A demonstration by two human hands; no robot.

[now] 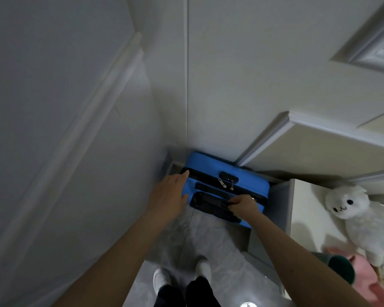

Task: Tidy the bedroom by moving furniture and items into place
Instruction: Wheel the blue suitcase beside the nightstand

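Head view: boxy blue hard-shell suitcase [208, 165]

home, bedroom corner | white panelled door [319, 52] + plain white walls [53, 107] | grey marble-look tile floor [208, 244] | blue suitcase [208, 167] tucked in corner | white alpaca plush [355, 209] + pink plush [361, 275] on white furniture top [306, 213]

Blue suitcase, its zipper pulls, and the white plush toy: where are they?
blue suitcase [211, 166]: head view, on its blue top.
zipper pulls [222, 183]: head view, on one metal tab.
white plush toy [346, 203]: head view, on its face.
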